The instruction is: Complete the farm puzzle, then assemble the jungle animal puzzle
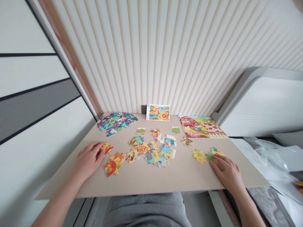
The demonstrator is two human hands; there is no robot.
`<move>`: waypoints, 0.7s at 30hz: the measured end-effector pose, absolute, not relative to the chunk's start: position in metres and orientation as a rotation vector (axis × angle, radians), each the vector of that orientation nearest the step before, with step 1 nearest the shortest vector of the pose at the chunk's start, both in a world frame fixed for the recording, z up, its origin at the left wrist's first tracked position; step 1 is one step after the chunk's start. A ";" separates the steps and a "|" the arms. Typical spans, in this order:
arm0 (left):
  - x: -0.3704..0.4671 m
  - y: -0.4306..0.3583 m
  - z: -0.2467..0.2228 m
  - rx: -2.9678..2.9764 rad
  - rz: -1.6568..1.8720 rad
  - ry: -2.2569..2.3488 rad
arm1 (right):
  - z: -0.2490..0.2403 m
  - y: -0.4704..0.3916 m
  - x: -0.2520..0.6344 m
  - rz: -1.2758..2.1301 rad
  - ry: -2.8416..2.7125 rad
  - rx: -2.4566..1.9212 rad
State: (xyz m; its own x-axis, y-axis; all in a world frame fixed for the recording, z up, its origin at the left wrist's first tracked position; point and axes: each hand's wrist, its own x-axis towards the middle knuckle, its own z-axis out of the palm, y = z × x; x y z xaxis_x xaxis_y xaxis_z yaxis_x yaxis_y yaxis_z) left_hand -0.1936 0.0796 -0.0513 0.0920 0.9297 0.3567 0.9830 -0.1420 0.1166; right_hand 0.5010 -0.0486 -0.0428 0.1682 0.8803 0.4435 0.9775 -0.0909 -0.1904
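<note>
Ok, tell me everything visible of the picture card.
The picture card looks like stiff printed board: a colourful animal scene with trees, white border, widest at left. It stands near-upright at the back of the table, on its lower long edge, before the pleated panel. What props it is hidden.

Red-and-yellow puzzle pieces [108, 148] at left, yellow-green pieces [217, 153] (partly hidden) at right.

With my fingers [226, 162] I am touching puzzle pieces [114, 164] of what is looking like smooth printed cardboard. The tabletop [90, 187] is appearing smooth and matt. I am wearing soft matt cloth trousers [146, 209]; crinkled clear plastic [265, 154] is shining glossily, and the ribbed backdrop [151, 56] is looking matt.
</note>
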 end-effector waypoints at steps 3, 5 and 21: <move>-0.195 0.080 -0.052 -2.209 -0.531 -1.949 | -0.040 -0.048 0.499 -0.282 -1.816 -1.954; -0.196 0.080 -0.053 -2.218 -0.541 -1.944 | -0.036 -0.049 0.496 -0.267 -1.854 -1.926; -0.199 0.081 -0.052 -2.265 -0.701 -1.891 | -0.032 -0.055 0.486 -0.427 -1.486 -1.851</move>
